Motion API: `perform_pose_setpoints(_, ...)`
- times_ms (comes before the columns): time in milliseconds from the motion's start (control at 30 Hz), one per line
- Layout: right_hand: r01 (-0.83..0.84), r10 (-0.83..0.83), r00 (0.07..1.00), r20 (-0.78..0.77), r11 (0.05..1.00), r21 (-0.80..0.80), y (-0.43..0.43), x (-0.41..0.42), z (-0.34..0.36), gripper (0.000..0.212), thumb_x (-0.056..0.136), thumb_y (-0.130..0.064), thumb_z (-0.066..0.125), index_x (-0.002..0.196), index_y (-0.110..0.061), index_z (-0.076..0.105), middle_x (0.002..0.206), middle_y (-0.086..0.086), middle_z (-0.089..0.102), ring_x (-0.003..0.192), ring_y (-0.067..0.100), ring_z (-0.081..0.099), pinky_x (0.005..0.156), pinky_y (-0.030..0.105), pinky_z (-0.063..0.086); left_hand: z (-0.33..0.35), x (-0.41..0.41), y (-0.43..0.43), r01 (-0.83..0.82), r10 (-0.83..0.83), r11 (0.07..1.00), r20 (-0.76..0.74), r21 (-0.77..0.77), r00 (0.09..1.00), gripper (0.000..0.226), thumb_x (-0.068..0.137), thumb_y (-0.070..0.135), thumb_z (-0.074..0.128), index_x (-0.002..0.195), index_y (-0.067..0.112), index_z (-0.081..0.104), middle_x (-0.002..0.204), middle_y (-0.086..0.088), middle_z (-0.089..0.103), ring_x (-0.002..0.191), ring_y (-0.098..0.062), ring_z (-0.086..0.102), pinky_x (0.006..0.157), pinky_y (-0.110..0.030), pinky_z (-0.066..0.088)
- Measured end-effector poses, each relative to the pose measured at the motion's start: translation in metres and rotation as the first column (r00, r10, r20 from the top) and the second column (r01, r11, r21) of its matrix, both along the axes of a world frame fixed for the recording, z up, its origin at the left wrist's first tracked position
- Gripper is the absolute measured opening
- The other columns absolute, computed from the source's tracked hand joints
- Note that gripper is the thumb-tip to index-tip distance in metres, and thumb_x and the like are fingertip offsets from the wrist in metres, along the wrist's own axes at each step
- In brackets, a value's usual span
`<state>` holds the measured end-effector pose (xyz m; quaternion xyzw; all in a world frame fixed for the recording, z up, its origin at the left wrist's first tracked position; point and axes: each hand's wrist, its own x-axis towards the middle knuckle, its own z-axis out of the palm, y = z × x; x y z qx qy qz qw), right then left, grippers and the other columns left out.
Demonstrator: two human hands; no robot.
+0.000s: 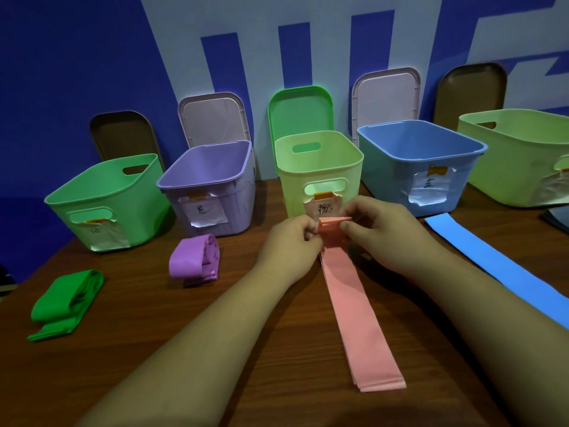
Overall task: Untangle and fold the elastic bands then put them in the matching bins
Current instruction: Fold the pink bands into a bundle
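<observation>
Just in front of the pale-green middle bin (354, 183), a little above the wooden tabletop (292, 380), both hands meet on the far end of the pink band (348, 303). The left hand (289, 245) pinches that end from the left with its fingers (308, 231) curled in, and the right hand (378, 229) grips it from the right, thumb and forefinger closed on a short stack of folded layers. From the middle bin's front, the rest of the pink band runs flat along the tabletop toward the camera and ends in a squared, layered edge. Left of the middle bin and nearer the camera, the purple band (194, 257) lies in a loose folded bundle. Farther left again, the green band (66, 298) lies folded over itself. Right of the middle bin, the blue band (498, 269) lies stretched out flat. The purple bin (215, 211) stands just left of the middle bin, with the green bin (101, 204) beyond it. The blue bin (400, 180) stands just to the right, with a larger pale-green bin (508, 171) farther right. All the bins are open and carry paper labels on their fronts. Behind the middle bin, a green lid (300, 109) leans upright against the wall.
</observation>
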<state>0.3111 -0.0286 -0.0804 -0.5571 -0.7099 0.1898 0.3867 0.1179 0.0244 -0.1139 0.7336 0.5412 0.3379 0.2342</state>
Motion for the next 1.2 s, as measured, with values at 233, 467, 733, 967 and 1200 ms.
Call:
perform_pose_setpoints(233,-0.072,0.076,0.997,0.019,0.985,-0.155,-0.022,0.007,0.011,0.010,0.100,-0.031,0.073,0.097,-0.040,0.073,0.087,-0.010,0.076,0.078,0.011,0.074,0.073,0.038,0.064,-0.001,-0.012,-0.001,0.115,-0.116,0.993,-0.044,-0.033,0.992,0.015,0.090,0.018,0.074,0.095,0.032,0.077,0.086,0.008,0.068,0.072,-0.007,0.057,0.071,-0.030,0.049)
perform_pose_setpoints(467,-0.156,0.197,0.973,0.117,0.944,-0.290,-0.030,0.009,0.016,0.010,0.098,-0.029,0.076,0.094,-0.038,0.076,0.092,-0.017,0.077,0.084,0.005,0.072,0.081,0.034,0.061,0.002,-0.017,-0.007,0.181,-0.180,0.984,-0.116,-0.001,0.977,0.015,0.090,0.015,0.074,0.097,0.028,0.079,0.088,0.009,0.066,0.072,-0.002,0.058,0.070,-0.023,0.046)
perform_pose_setpoints(733,-0.193,0.268,0.948,0.170,0.912,-0.361,-0.027,0.013,0.014,0.011,0.094,-0.028,0.080,0.097,-0.038,0.078,0.099,-0.018,0.076,0.093,0.003,0.071,0.091,0.037,0.060,0.006,-0.019,-0.009,0.190,-0.187,0.982,-0.162,0.005,0.969,0.012,0.091,0.019,0.075,0.098,0.028,0.079,0.090,0.010,0.067,0.076,-0.005,0.060,0.077,-0.028,0.054)
perform_pose_setpoints(967,-0.290,0.395,0.900,0.184,0.858,-0.424,-0.023,0.015,0.011,0.008,0.093,-0.029,0.082,0.094,-0.037,0.082,0.117,-0.022,0.069,0.109,0.001,0.067,0.105,0.037,0.053,0.010,-0.021,-0.010,0.196,-0.197,0.980,-0.188,-0.027,0.962,0.015,0.092,0.019,0.075,0.103,0.028,0.079,0.092,0.011,0.069,0.079,-0.007,0.063,0.078,-0.026,0.055)
perform_pose_setpoints(1200,-0.074,0.084,0.996,0.027,0.961,-0.266,-0.019,0.007,0.007,0.010,0.099,-0.038,0.073,0.092,-0.032,0.078,0.103,-0.013,0.070,0.088,0.000,0.068,0.081,0.027,0.055,0.020,-0.028,-0.011,0.232,-0.230,0.972,-0.277,-0.027,0.933,0.016,0.098,0.024,0.071,0.111,0.030,0.078,0.099,0.012,0.070,0.089,-0.004,0.065,0.081,-0.024,0.054)
